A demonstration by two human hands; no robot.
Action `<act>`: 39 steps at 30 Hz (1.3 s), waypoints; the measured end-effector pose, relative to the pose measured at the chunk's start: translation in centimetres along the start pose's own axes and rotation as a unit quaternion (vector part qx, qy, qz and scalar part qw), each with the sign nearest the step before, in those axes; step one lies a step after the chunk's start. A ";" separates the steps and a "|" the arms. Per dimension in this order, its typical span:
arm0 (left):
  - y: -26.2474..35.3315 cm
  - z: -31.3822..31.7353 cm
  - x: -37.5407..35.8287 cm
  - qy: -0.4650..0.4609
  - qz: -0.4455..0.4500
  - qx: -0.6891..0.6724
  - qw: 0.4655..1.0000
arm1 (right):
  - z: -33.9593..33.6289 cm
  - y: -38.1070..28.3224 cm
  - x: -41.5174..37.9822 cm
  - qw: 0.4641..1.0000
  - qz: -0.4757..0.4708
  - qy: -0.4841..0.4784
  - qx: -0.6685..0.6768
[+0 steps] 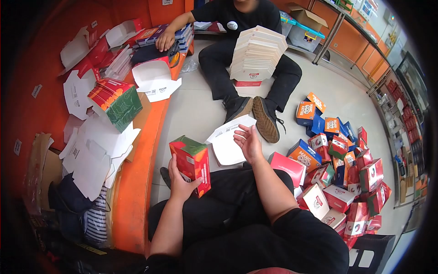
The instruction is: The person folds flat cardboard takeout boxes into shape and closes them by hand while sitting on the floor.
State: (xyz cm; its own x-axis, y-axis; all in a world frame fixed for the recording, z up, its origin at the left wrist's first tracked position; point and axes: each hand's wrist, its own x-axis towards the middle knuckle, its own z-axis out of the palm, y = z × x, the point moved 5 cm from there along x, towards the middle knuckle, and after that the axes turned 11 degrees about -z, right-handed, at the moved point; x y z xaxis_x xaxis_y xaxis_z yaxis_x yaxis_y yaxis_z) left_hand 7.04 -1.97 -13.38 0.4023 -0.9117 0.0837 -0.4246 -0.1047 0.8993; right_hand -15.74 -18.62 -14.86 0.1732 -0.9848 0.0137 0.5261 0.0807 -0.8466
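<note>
My left hand (181, 182) is wrapped round a red box with a green side (197, 166), its thumb across the lower part and fingers along the left. The box is tilted above my lap. A white cardboard flap with small print (231, 145) stretches out just right of the box and meets its edge in this view. My right hand (248, 142) is raised over the flap's right end, palm up, with fingers apart and nothing in them.
Folded boxes in red, blue and orange (337, 182) are heaped on the floor to my right. An orange bench (145, 169) on my left bears white card sheets (91, 150) and a red-green box stack (116, 102). Opposite sits a person (251, 23) with a stack of flat card (258, 52).
</note>
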 end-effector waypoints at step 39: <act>2.3 2.0 -1.5 0.023 0.113 0.304 0.946 | 5.1 3.0 -3.7 0.906 0.091 -0.324 -0.257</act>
State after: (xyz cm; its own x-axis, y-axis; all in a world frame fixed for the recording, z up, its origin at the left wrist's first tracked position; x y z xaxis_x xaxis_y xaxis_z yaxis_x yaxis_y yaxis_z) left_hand 3.84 -1.67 -12.33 0.2735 -0.9215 0.2757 -0.8862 -0.1300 0.4447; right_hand -10.52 -13.92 -14.73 0.7579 -0.6521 0.0163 0.0101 -0.0132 -0.9999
